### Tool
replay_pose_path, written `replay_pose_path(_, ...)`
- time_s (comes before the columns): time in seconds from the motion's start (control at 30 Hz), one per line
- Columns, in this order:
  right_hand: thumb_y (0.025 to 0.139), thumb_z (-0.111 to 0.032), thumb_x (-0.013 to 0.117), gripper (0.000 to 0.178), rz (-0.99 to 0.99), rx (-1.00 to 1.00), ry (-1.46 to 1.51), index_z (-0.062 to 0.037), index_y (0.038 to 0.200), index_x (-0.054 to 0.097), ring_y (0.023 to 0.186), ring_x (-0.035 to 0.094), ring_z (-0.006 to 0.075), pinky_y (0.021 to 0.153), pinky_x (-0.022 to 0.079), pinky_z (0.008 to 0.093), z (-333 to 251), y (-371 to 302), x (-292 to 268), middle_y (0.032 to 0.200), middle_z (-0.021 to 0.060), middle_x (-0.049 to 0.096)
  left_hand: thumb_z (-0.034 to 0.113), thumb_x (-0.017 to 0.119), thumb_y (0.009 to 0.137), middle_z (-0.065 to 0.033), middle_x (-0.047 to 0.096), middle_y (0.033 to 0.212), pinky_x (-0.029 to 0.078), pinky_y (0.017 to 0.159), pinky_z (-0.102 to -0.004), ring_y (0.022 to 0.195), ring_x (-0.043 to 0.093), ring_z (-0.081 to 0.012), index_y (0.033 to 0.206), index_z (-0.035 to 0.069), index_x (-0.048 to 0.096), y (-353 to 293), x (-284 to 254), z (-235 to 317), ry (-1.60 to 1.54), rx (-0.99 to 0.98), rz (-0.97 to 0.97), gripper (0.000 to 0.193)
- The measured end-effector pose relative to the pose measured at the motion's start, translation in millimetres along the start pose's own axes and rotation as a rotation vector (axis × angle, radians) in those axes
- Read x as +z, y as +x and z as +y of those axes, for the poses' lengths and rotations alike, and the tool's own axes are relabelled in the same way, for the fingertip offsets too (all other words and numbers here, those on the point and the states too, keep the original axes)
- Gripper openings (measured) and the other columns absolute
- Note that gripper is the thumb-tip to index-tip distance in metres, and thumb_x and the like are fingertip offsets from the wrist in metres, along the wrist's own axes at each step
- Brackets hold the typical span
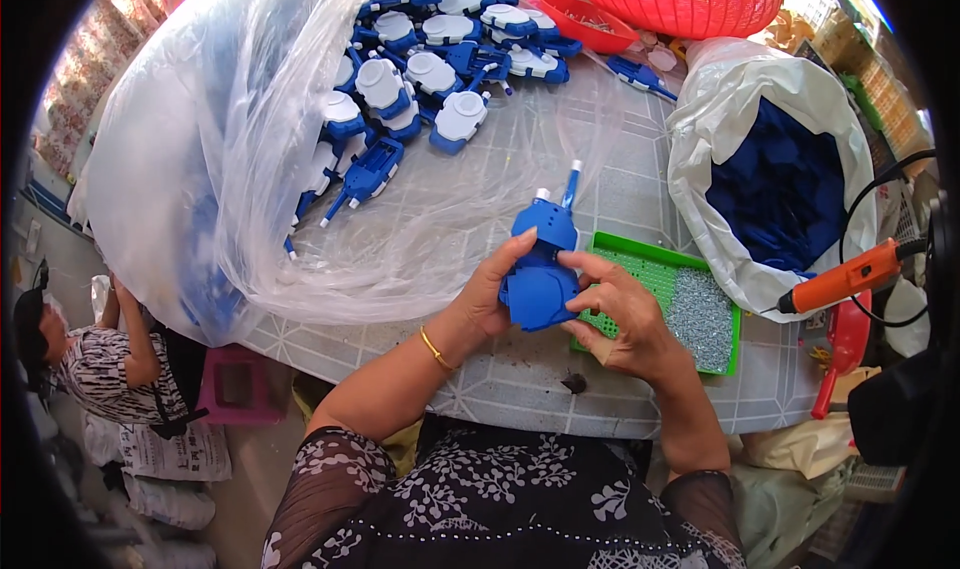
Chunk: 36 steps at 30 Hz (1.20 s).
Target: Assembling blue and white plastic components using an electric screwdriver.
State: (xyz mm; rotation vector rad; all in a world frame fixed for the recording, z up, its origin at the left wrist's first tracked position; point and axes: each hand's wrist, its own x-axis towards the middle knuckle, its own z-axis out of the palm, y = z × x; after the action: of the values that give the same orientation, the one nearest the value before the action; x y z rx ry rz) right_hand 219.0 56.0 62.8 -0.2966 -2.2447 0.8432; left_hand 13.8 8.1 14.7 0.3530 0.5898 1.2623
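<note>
A blue plastic housing [545, 287] with a rounded top and a thin stick-like piece pointing up is in front of me above the table. My left hand [490, 299] grips its left side, thumb laid along the surface. At its right edge, the curled fingers of my right hand [625, 319] meet the housing, with index finger and thumb on the rim. Behind the right hand lies a green tray [738, 341], partly hidden by it, with a perforated left half and a heap of small silvery metal pieces, probably screws, on the right.
Many blue-and-white plastic assemblies [430, 72] are piled at the back, beside a large clear plastic bag [230, 149]. A white sack [700, 129] of blue parts stands right. An orange corded power screwdriver [845, 275] hangs before it. Another person [125, 369] sits far left.
</note>
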Motion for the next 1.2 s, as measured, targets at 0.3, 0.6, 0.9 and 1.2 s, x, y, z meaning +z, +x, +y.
replay_pose_path(0.3, 0.070, 0.001, 0.084, 0.046, -0.022, 0.272, 0.146, -0.0077, 0.108, 0.060, 0.098, 0.064, 0.0229, 0.074, 0.054, 0.0315, -7, -3, 13, 0.129, 0.0138, 0.060, 0.073, 0.044, 0.096, -0.0119, 0.063, 0.112, 0.059, 0.083, -0.0375, 0.098, 0.066, -0.0232, 0.130, 0.006, 0.055, 3, -5, -2, 0.016, 0.147, 0.047, 0.076)
replay_pose_path(0.6, 0.070, -0.002, 0.086, 0.054, 0.229, 0.219, 0.099, -0.0065, 0.117, 0.060, 0.094, 0.062, 0.0200, 0.074, 0.054, 0.0305, 2, -4, 19, 0.119, 0.0098, 0.060, 0.069, 0.045, 0.098, -0.0129, 0.062, 0.123, 0.053, 0.095, -0.0405, 0.112, 0.063, -0.0232, 0.138, 0.009, 0.047, 2, 6, -4, 0.234, 0.300, 0.136, 0.073)
replay_pose_path(0.9, 0.076, -0.008, 0.085, 0.057, 0.233, 0.384, 0.076, -0.0053, 0.127, 0.062, 0.104, 0.061, 0.0193, 0.085, 0.052, 0.0318, 8, -6, 16, 0.117, 0.0079, 0.060, 0.063, 0.059, 0.095, -0.0150, 0.056, 0.137, 0.046, 0.108, -0.0464, 0.126, 0.057, -0.0262, 0.147, 0.009, 0.037, -1, 12, -2, 0.398, 0.403, 0.082, 0.078)
replay_pose_path(1.2, 0.073, -0.011, 0.088, 0.057, 0.272, 0.396, 0.149, -0.0083, 0.125, 0.066, 0.098, 0.060, 0.0193, 0.085, 0.051, 0.0320, 5, -6, 13, 0.110, 0.0067, 0.060, 0.057, 0.070, 0.090, -0.0190, 0.053, 0.141, 0.046, 0.109, -0.0488, 0.131, 0.054, -0.0300, 0.150, 0.010, 0.033, -4, 11, -1, 0.370, 0.423, 0.023, 0.084)
